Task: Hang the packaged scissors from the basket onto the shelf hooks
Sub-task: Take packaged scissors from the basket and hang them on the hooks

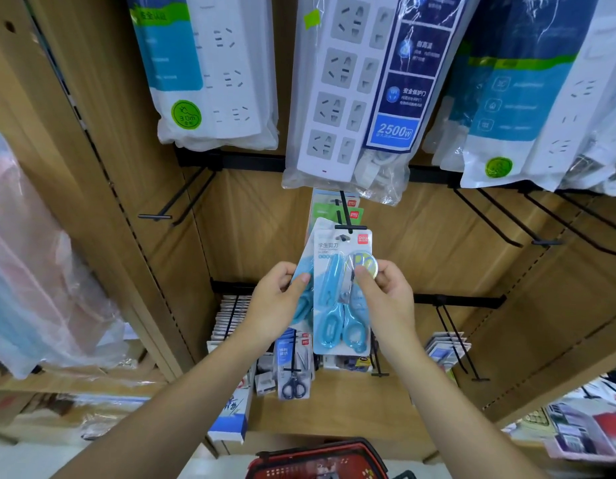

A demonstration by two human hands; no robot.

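Retail shop aisle, wooden shelf bays, black display hooks (486, 216), hanging packaged power strips (348, 88) (one marked 2500W), red basket (316, 459)

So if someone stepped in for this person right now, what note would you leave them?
Left hand grips a second blue pack by its edge. Right hand pinches the front scissors pack, its top at the tip of the middle hook. Done: carded packs already hang further back. Left: slide both on, then check the red basket; its contents are blurred.

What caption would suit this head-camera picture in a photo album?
Left hand and right hand hold packaged blue scissors up to a black shelf hook, under hanging power strips, red basket below.
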